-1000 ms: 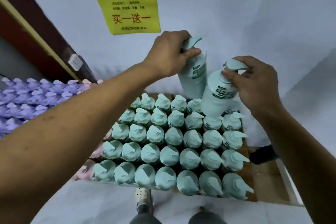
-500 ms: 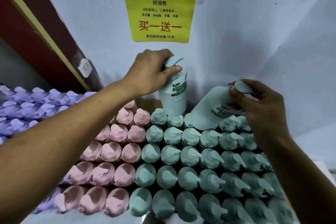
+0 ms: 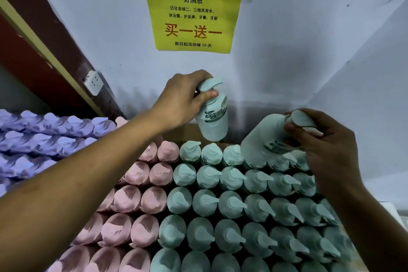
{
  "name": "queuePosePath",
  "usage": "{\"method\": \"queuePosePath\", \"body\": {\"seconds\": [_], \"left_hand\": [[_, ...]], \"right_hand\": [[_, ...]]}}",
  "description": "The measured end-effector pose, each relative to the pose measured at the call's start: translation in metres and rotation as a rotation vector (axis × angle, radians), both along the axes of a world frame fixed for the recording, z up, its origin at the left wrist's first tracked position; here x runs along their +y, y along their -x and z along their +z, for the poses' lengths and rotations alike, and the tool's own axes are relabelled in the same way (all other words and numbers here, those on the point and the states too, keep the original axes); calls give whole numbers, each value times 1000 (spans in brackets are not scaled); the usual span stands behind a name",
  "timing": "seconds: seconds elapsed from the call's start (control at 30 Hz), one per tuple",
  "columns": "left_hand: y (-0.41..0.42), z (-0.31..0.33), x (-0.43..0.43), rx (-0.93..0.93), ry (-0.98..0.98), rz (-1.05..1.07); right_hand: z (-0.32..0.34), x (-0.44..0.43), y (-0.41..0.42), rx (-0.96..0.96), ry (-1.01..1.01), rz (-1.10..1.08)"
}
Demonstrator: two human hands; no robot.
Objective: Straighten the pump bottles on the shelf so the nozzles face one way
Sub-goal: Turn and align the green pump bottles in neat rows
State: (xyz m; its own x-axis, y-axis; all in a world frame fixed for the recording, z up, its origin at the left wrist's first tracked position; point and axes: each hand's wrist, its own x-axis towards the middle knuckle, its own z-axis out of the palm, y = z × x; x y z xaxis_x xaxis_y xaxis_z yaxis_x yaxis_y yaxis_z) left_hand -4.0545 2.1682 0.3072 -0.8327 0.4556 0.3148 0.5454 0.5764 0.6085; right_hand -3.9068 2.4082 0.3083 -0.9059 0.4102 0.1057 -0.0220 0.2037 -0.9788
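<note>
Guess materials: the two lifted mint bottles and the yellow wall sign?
Upright bottle: likely plastic, smooth and semi-matte; even mint colour, soft highlights, printed label band.
Tilted bottle: same look, probably the same plastic; smooth moulded pump head.
Yellow sign: looks like paper, matte; thin flat sheet, printed text, no glare.

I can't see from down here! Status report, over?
Left hand grips lifted green bottle at the neck. Right hand grips tilted green bottle. Green rows packed tight beneath.
</note>
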Motion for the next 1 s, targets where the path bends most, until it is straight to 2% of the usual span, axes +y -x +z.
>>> {"method": "queuePosePath", "body": {"seconds": [0.27, 0.6, 1.0], "left_hand": [[35, -38, -16, -6, 6, 90], [92, -122, -64, -142, 135, 152], [113, -217, -85, -319, 223, 100]], "right_hand": [[-35, -33, 87, -35, -20, 162], [-134, -101, 179, -272, -1, 202], [-227, -126, 207, -464, -139, 233]]}}
